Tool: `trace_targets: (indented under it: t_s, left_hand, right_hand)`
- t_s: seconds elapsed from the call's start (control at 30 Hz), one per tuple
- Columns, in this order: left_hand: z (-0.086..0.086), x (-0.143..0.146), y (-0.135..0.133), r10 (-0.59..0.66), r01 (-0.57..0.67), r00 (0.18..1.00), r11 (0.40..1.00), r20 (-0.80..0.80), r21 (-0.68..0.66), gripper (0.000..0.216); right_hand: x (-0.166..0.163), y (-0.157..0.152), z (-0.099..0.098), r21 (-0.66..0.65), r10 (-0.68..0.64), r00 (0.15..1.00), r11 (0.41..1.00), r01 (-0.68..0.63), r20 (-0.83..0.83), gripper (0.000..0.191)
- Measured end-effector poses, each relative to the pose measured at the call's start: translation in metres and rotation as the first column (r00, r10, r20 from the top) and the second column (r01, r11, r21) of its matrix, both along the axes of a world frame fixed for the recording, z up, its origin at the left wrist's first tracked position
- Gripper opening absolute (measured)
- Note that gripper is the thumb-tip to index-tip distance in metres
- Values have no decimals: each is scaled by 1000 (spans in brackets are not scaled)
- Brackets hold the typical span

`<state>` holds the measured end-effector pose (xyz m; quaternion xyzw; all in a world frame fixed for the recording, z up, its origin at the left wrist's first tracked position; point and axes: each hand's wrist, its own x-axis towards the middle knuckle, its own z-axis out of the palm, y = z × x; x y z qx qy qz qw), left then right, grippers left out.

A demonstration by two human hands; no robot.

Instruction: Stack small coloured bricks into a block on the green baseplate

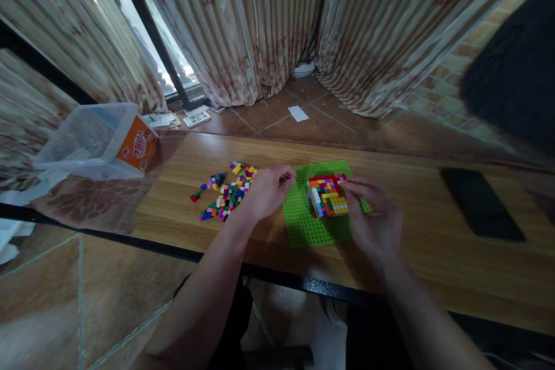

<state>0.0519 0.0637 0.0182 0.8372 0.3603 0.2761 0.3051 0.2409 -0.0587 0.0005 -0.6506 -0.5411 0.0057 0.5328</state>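
A block built of multicoloured toy bricks point(327, 196) stands on a green studded baseplate point(303, 234). At its far right corner are the pinched thumb and fingertips of my right hand point(376, 217), on what looks like a small brick at the top edge. My left hand point(269, 189) hovers by the baseplate's left edge with its fingers curled together. Whatever may be between those fingers is too small to make out. Left of that hand, and partly hidden by it, lies a spread of loose toy bricks point(232, 195) in many colours.
The wooden table point(173, 185) has a dark front edge near my legs. A black phone point(482, 203) lies on the right. Beyond the left end, a clear plastic bin point(87, 153) with an orange label sits on the floor. Curtains point(243, 29) hang behind.
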Motion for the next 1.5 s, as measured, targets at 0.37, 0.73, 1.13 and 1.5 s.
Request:
trace_targets:
  t_s: [0.37, 0.73, 1.13, 1.5]
  left_hand:
    - [-2, 30, -25, -110, 103, 970, 994, 216, 44, 18]
    - [-1, 33, -29, -97, 93, 995, 987, 26, 131, 18]
    - [-1, 37, -25, -134, 153, 987, 945, -86, 290, 16]
    - [-9, 45, -34, -16, 21, 1000, 960, -20, 280, 14]
  right_hand:
    - [-4, 2, 0, -9, 39, 999, 999, -39, 29, 21]
    - [-5, 4, -1, -13, 38, 999, 999, -38, 33, 24]
    - [-5, 4, -1, -27, 51, 997, 998, -50, 52, 25]
    - [-6, 4, 0, -38, 53, 997, 998, -51, 63, 26]
